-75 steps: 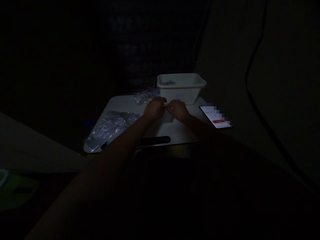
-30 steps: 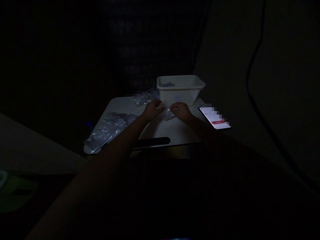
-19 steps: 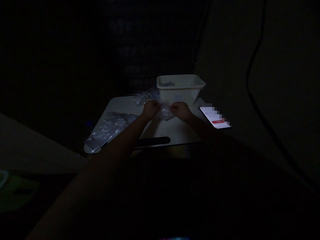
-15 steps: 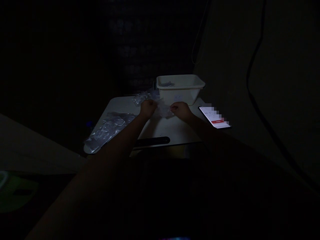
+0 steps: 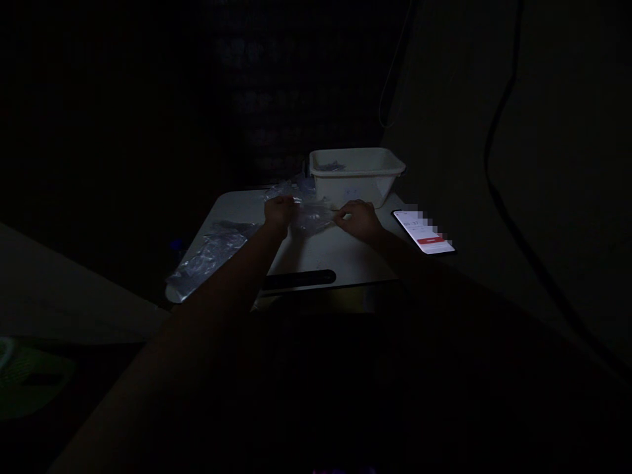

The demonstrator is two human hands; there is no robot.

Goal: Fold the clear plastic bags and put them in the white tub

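Observation:
A clear plastic bag is stretched between my two hands above the small white table. My left hand is closed on its left side, and my right hand pinches its right edge between thumb and fingers. More crumpled clear plastic lies just behind my left hand. Flat clear plastic bags are spread on the table's left part, partly covered by my left forearm. Behind my hands stands a white bin with some clear plastic inside.
A lit phone lies at the table's right edge. A dark slot runs along the near edge. A dark cable hangs at the right, and something green sits low at the left. The room is very dim.
My left hand has moved left, away from my right hand, and the plastic bag between them is spread wider. My right hand has hardly moved.

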